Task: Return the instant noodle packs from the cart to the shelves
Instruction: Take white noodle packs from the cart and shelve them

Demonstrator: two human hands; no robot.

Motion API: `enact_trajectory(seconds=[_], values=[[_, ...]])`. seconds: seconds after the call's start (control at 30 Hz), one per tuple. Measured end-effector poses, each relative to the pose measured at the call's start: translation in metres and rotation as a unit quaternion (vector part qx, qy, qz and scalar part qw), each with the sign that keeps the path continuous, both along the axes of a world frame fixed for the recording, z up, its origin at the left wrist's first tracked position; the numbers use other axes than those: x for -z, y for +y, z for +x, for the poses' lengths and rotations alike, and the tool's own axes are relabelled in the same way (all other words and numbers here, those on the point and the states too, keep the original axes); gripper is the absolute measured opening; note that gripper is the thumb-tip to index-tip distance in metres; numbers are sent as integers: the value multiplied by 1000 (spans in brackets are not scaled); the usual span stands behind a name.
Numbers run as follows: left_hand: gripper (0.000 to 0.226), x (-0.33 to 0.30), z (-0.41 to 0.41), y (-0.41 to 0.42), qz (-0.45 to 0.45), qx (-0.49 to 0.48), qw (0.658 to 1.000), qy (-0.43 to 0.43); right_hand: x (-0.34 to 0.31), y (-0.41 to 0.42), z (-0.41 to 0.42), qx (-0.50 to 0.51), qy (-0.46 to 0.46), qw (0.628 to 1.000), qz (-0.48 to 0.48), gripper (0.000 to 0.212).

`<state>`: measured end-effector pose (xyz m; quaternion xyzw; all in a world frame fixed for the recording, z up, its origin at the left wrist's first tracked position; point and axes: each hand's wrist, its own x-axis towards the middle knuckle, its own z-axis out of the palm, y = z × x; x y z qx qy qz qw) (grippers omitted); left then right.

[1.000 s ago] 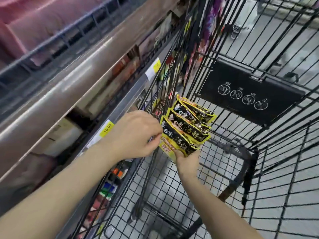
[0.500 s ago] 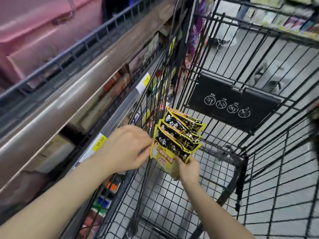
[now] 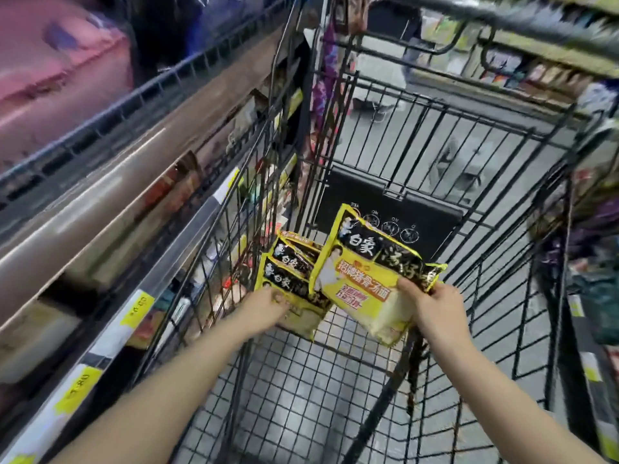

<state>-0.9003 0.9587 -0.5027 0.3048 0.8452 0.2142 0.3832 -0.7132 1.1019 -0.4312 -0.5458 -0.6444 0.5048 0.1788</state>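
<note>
Above the black wire cart I hold yellow-and-black instant noodle packs. My right hand grips one pack by its right edge, its printed front facing me. My left hand holds a small stack of the same packs from below, fanned and overlapping, close to the cart's left wall. The two lots are slightly apart, the single pack overlapping the stack's right side. The shelves run along the left of the cart.
Yellow price tags line the shelf rail on the left. A pink bin sits on the top shelf behind a wire guard. The cart's black child-seat flap stands behind the packs. More shelves flank the right. A person's legs show far ahead.
The packs were one bunch held by both hands; now my right hand has drawn one pack off to the right, and my left hand keeps the rest. The view has tilted up.
</note>
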Motion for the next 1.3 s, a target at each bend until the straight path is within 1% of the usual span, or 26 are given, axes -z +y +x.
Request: enact_trajectory(seconds=[0.07, 0.1, 0.13, 0.17, 0.2, 0.3, 0.33, 0.4, 0.47, 0.5, 0.57, 0.6, 0.63, 0.7, 0.77, 0.83, 0.9, 0.97, 1.0, 1.03, 1.1, 1.17, 1.23, 1.3], values=[[38, 20, -3, 6, -13, -55, 998, -16, 0, 5, 2, 8, 10, 1000, 0, 17], [35, 29, -4, 8, -16, -70, 997, -18, 2, 7, 2, 12, 14, 1000, 1, 17], [28, 38, -6, 9, -16, -81, 996, -22, 3, 8, 2, 18, 17, 1000, 2, 16], [14, 45, -6, 9, -9, -94, 995, -31, 4, 10, 2, 23, 21, 1000, 2, 16], [10, 52, -7, 9, 0, -111, 993, -45, 6, 11, 3, 28, 27, 999, -1, 15], [24, 67, -7, 11, 35, -134, 988, -73, 12, 13, 6, 47, 54, 997, -21, 14], [24, 71, -7, 12, 36, -136, 987, -78, 14, 13, 7, 49, 61, 997, -25, 12], [4, 77, -7, 15, 28, -140, 987, -77, 16, 12, 9, 50, 71, 996, -25, 10], [15, 90, -11, 16, 22, -138, 987, -75, 15, 12, 10, 50, 78, 996, -16, 11], [25, 96, -13, 16, 27, -144, 986, -75, 15, 12, 10, 50, 81, 995, -12, 12], [59, 105, -15, 17, 32, -167, 983, -74, 14, 12, 9, 55, 95, 994, -14, 13], [69, 107, -15, 19, 31, -179, 980, -81, 14, 13, 9, 61, 107, 992, -17, 13], [75, 111, -15, 21, 29, -189, 977, -92, 14, 13, 8, 70, 117, 991, -20, 12], [73, 117, -14, 27, 39, -209, 971, -108, 13, 13, 8, 80, 134, 987, -23, 15], [69, 124, -14, 31, 61, -247, 962, -104, 13, 12, 6, 84, 153, 984, -22, 25], [64, 124, -10, 34, 43, -243, 968, -53, 12, 12, 6, 88, 159, 983, -23, 32], [56, 124, -5, 34, 19, -212, 977, 24, 12, 11, 5, 88, 163, 982, -30, 30], [49, 125, 1, 32, 25, -183, 978, 95, 13, 11, 5, 90, 167, 981, -34, 27], [45, 126, 3, 31, 35, -171, 978, 110, 13, 12, 5, 92, 170, 980, -38, 26], [41, 128, 5, 30, 55, -163, 979, 113, 13, 12, 5, 94, 172, 980, -43, 23], [35, 132, 5, 31, 89, -160, 979, 87, 13, 12, 6, 95, 178, 978, -50, 18], [35, 131, 3, 30, 100, -183, 977, 54, 14, 13, 8, 94, 177, 978, -49, 15], [39, 133, 0, 29, 110, -207, 972, 21, 15, 14, 8, 91, 175, 979, -47, 14], [48, 134, -2, 25, 125, -210, 970, -5, 15, 14, 9, 93, 180, 978, -47, 15]])
